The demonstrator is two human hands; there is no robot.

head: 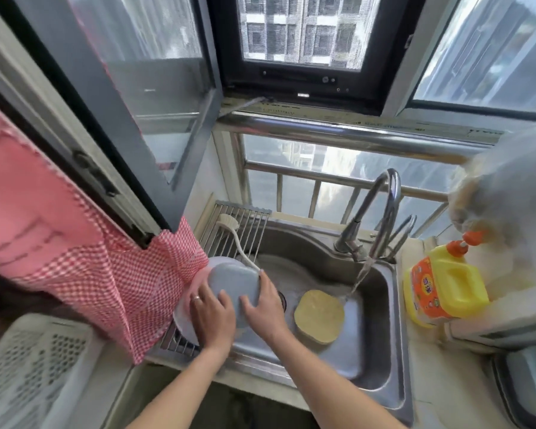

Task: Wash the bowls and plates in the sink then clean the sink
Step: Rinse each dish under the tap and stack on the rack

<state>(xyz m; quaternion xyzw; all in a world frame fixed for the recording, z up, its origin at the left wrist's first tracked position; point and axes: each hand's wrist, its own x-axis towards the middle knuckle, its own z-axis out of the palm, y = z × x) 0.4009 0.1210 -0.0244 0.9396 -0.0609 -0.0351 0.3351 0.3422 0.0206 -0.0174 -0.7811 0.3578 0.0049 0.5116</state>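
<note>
A sink (381, 360) is set into a countertop (440, 382) below a window. At its left edge a wire rack (229, 230) is laid, with a dish brush (234, 230) on it. Nearer on that side, a grey plate (234, 286) is held over a larger plate (184, 317) by the left hand (212, 318) and the right hand (265, 308). A sponge (319, 315) is seen in the basin, right of the hands, under the faucet (381, 218). A detergent bottle (443, 283) is placed right of the sink. A perforated basket (31, 366) is found far left.

hands (214, 317): 2 | plates (234, 281): 2 | sponge (319, 317): 1 | detergent bottle (446, 289): 1 | brush (229, 222): 1
</note>
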